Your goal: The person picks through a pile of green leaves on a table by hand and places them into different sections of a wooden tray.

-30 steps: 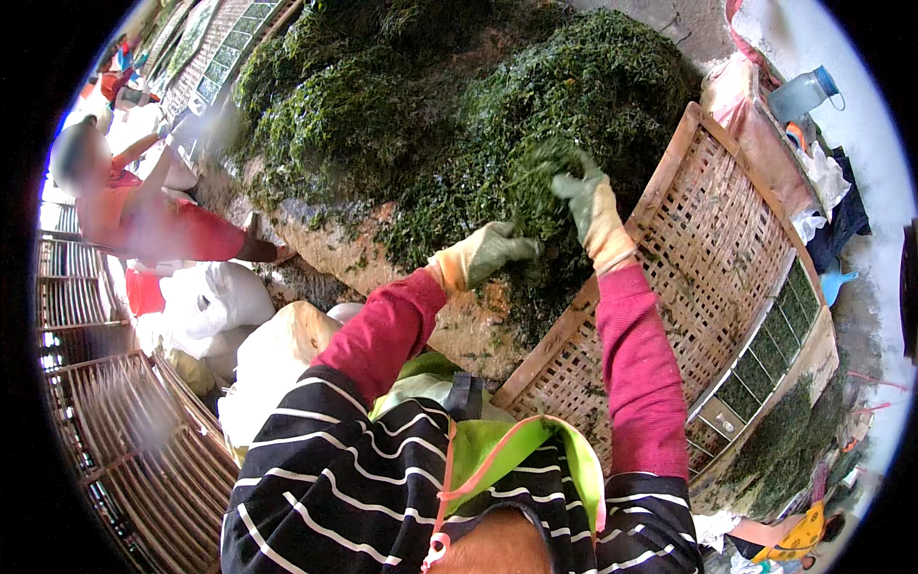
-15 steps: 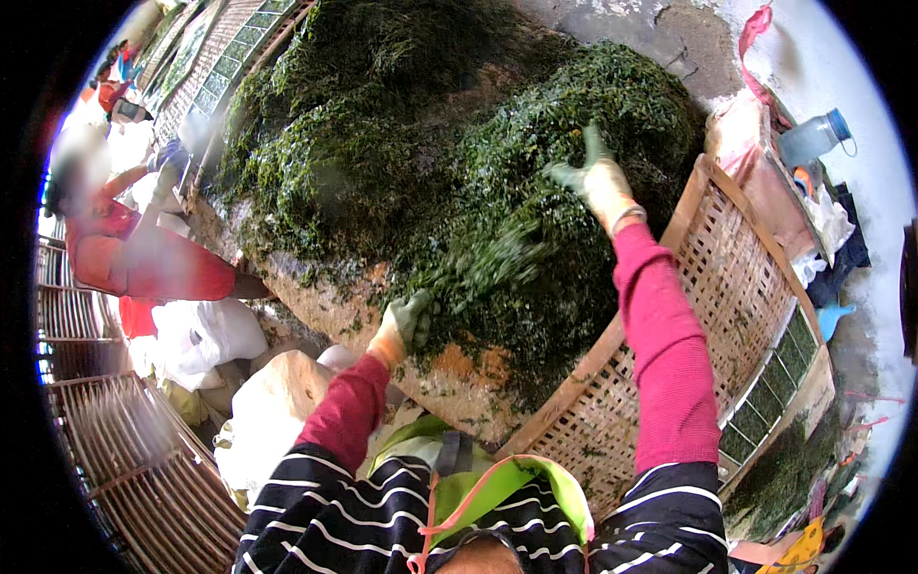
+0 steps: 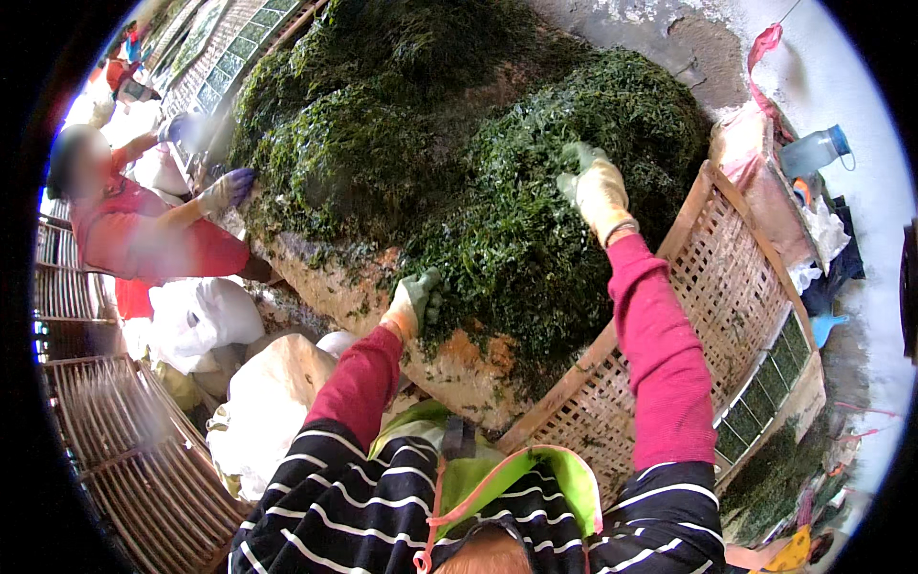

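The head view looks down past a striped top with a green collar and two pink sleeves. The left hand, gloved, lies nearest, its grip closed on a tuft at the lower edge of the heap of dark green seaweed, where the heap meets the bare stone slab. The right hand, in a pale glove, reaches farther up, fingers curled into the heap's upper right shoulder. The heap lies straight ahead of both hands and runs from lower right to upper left. Just right of the arm leans a woven bamboo tray. White sacks sit at lower left beside slatted racks. Farther left, another person in red touches the heap with a gloved hand. At far right stands a clear plastic bottle with a blue cap.
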Available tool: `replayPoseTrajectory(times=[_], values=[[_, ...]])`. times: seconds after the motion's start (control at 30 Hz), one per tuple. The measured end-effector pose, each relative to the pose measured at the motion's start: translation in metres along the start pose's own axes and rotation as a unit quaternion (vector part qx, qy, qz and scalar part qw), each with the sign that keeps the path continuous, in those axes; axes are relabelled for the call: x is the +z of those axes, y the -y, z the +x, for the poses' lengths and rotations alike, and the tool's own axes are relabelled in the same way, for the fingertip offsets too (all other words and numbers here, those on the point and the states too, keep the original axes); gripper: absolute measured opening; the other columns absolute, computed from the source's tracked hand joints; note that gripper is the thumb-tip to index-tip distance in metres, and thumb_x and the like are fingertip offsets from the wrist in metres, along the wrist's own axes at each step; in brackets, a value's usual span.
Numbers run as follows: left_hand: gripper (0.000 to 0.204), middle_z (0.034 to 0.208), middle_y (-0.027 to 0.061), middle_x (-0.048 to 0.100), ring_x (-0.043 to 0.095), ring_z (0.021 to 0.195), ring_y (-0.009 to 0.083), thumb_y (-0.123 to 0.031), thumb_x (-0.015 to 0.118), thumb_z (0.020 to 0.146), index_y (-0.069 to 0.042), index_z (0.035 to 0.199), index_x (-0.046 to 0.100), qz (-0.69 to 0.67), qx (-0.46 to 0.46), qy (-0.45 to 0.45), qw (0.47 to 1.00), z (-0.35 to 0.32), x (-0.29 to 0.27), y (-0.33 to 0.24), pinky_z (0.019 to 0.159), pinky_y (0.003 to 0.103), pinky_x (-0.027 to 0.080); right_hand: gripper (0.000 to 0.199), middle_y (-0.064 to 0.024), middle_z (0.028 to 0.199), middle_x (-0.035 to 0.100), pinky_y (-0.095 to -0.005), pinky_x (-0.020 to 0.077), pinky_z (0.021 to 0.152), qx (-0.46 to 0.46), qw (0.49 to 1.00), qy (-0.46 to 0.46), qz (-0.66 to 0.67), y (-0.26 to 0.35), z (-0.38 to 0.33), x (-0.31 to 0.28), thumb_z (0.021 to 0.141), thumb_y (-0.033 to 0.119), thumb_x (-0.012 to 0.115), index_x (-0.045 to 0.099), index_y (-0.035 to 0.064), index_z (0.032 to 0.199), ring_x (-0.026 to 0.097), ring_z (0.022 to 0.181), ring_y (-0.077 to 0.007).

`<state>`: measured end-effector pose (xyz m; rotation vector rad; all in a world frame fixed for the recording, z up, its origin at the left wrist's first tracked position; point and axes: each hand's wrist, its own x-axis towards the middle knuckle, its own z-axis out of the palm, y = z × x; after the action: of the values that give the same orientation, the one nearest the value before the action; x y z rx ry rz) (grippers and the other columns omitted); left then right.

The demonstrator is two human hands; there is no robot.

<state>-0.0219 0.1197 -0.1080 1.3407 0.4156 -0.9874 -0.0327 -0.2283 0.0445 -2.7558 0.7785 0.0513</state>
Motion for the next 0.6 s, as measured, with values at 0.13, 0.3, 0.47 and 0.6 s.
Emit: replayPoseTrajectory(times=[0.13,0.3,0.47,0.6], values=[[0.02,0.072,0.0005,0.058,0.049,0.053,0.0154,-0.03,0.062,0.102,-0.013,0.093,0.065,0.028,0.003,-0.007,1.0,0.0,0.005,-0.002,0.045,0.033,0.036,0.05,-0.0115,0.122,0.07,-0.0392,0.0562,0.089,-0.078,0.976,-0.085,0.185,0.014,-0.036,-0.077,0.083,0.011,0.08,0.063,0.0225,0.128,0.067,0.104,-0.0249],[0.028,0.071,-0.0017,0.058,0.05,0.057,0.0109,-0.041,0.063,0.1,-0.013,0.097,0.066,0.072,0.027,0.017,0.997,-0.027,0.028,-0.007,0.045,0.029,0.039,0.056,-0.0011,0.108,0.074,-0.0337,0.0575,0.074,-0.203,0.922,-0.251,0.216,0.014,-0.05,-0.182,0.083,0.002,0.077,0.063,0.0232,0.133,0.067,0.08,-0.0174],[0.024,0.093,0.0004,0.069,0.047,0.057,0.0091,-0.036,0.064,0.101,-0.014,0.11,0.066,0.073,0.044,0.072,0.994,-0.08,0.017,-0.04,0.046,0.026,0.035,0.054,0.0005,0.093,0.071,-0.0182,0.0402,0.052,-0.266,0.746,-0.21,0.574,0.061,-0.078,-0.218,0.081,-0.014,0.069,0.064,0.0106,0.128,0.055,0.063,-0.0044],[0.02,0.082,-0.0019,0.064,0.04,0.053,0.0065,-0.037,0.063,0.1,-0.017,0.102,0.065,-0.001,0.097,0.137,0.986,-0.12,0.06,-0.062,0.045,0.025,0.032,0.061,-0.0069,0.109,0.072,-0.0319,0.0502,0.074,-0.141,0.923,-0.218,0.285,-0.008,-0.041,-0.158,0.084,0.015,0.078,0.058,0.0151,0.141,0.063,0.086,-0.0177]])
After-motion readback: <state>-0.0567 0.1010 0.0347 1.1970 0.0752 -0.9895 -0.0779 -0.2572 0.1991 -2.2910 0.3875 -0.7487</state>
